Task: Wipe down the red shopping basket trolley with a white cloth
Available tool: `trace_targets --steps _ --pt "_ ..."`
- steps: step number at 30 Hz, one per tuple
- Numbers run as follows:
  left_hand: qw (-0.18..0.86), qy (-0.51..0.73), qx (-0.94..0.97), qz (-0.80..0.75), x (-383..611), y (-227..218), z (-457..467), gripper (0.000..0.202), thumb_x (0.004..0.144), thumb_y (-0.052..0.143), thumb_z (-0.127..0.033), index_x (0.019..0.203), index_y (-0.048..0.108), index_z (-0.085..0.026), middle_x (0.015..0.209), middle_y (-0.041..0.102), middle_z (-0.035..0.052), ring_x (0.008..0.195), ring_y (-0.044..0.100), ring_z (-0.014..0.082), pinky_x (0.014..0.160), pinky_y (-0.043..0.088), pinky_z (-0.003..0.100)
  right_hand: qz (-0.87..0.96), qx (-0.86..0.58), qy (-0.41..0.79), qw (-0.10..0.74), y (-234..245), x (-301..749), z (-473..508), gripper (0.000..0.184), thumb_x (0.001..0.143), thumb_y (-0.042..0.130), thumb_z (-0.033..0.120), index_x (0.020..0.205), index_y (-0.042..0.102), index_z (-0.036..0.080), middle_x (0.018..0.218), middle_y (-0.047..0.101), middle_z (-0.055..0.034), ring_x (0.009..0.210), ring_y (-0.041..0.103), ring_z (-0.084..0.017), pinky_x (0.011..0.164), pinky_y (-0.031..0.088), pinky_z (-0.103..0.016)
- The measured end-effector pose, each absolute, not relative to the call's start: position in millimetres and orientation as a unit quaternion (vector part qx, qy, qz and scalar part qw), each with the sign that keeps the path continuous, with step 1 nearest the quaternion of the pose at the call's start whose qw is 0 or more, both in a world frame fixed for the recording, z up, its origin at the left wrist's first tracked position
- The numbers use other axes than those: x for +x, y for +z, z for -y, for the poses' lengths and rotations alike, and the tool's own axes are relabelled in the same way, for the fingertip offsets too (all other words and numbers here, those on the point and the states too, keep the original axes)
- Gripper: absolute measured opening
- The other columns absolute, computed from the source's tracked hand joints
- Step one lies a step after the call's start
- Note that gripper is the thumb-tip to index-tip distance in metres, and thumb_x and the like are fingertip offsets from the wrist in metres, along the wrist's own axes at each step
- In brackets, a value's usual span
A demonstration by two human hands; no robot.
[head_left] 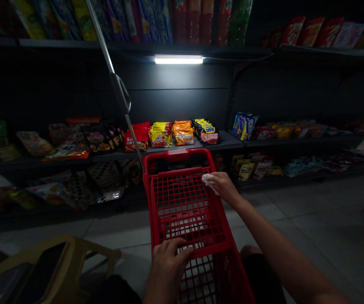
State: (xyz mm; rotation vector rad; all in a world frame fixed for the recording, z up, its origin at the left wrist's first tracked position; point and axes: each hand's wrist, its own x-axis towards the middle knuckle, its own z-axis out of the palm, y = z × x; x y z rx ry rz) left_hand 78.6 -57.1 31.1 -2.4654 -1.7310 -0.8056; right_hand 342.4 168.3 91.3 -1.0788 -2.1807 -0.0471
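A red plastic shopping cart [186,211] with a grid-like basket stands in front of me, between my legs. My right hand [220,185] pinches a crumpled white cloth or tissue [209,182] against the upper right rim of the cart. Nearer to me, my left hand [169,259] rests at the left rim, beside the red crossbar. Its fingers are loosely bent, with a gap between thumb and forefinger, and I see nothing held in it. The palm side of this hand is hidden.
A pale metal pole [112,69] leans up from the cart's left side. Shelves [222,145] carry colourful snack packets [160,134] under a bright light tube [178,60]. To the left, a yellowish stool [71,249] bears dark flat phone-like objects [44,272].
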Motion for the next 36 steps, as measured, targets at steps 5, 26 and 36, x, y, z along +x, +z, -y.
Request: trace_targets --steps 5,26,36 --pt "-0.009 -0.252 -0.781 0.572 81.7 38.2 57.2 0.027 0.086 0.074 -0.028 0.107 0.072 -0.045 0.113 0.072 -0.0049 0.101 0.063 0.0181 0.085 0.039 0.036 0.783 -0.508 -0.063 0.355 98.6 312.2 -212.0 0.035 0.088 0.057 0.022 0.122 0.067 0.026 0.127 0.065 -0.0077 0.123 0.051 -0.027 0.107 0.037 -0.045" --pt "-0.015 -0.257 -0.783 0.566 82.6 42.2 59.0 0.027 0.083 0.076 -0.024 0.104 0.074 -0.040 0.113 0.071 -0.0007 0.101 0.059 0.0191 0.086 0.039 0.036 0.762 -0.324 0.440 0.348 106.5 305.1 -45.2 0.054 0.082 0.050 0.018 0.135 0.051 0.025 0.135 0.058 -0.0067 0.115 0.060 -0.020 0.098 0.050 -0.037" --pt "-0.011 -0.258 -0.776 0.575 84.7 36.5 56.0 0.025 0.082 0.077 -0.022 0.100 0.075 -0.040 0.109 0.072 -0.0020 0.101 0.060 0.0191 0.086 0.037 0.037 0.830 -0.433 0.137 0.323 78.7 276.3 -137.5 0.061 0.095 0.050 0.048 0.149 0.043 0.022 0.159 0.035 -0.0143 0.148 0.029 -0.031 0.118 0.026 -0.055"
